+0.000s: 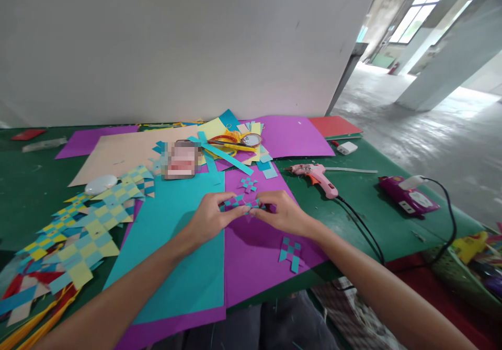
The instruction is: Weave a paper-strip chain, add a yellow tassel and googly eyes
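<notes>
Left hand (215,215) has one end of a little woven purple-and-teal paper piece (246,202) pinched between thumb and fingers, and the right hand (279,211) is gripping the other end the same way, thumbs nearly meeting. The piece is up over the purple sheet (257,253), right by its edge with the teal sheet (176,256). There's a small woven bit (248,184) just beyond the hands and a bigger woven cutout (290,251) on the near right of the purple. Off to the right on the green worktop (349,214) sits a pink glue gun (316,177), and a pile of yellow-and-blue woven paper (94,224) is over on the left.
</notes>
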A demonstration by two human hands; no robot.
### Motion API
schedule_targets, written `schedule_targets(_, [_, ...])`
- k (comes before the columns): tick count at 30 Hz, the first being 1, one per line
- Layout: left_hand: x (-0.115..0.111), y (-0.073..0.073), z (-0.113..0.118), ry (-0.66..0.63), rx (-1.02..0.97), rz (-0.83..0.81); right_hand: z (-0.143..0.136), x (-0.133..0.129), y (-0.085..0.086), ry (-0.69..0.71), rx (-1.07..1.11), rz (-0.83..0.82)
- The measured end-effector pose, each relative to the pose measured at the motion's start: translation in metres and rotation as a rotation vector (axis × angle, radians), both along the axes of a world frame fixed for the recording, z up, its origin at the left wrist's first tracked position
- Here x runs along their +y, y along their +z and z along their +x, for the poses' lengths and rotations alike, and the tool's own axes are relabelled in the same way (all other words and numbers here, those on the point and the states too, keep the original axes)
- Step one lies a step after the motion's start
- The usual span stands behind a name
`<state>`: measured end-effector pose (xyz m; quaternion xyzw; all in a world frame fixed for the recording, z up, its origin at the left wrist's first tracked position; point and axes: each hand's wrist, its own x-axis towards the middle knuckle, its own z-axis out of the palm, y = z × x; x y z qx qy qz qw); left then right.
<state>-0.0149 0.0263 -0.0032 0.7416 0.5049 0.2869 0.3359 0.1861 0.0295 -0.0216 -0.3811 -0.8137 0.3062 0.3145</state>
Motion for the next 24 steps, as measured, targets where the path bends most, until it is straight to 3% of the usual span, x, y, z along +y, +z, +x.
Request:
schedule_targets(5, [0.0, 0.002, 0.003, -0.031, -0.072, -0.07, 0.001, 0.001, 0.001, 0.002, -0.004, -0.011])
schedule_targets(14, [0.003, -0.009, 0.001, 0.055, 0.028, 0.012, 0.001, 0.001, 0.001, 0.007, 0.014, -0.03])
schedule_targets(17, [0.003, -0.009, -0.001, 0.011, 0.021, 0.002, 0.001, 0.0, 0.0, 0.003, 0.014, -0.043])
schedule_targets(24, [0.004, -0.006, -0.004, 0.071, -0.003, 0.009, 0.005, 0.002, 0.009, 0.03, 0.055, -0.158])
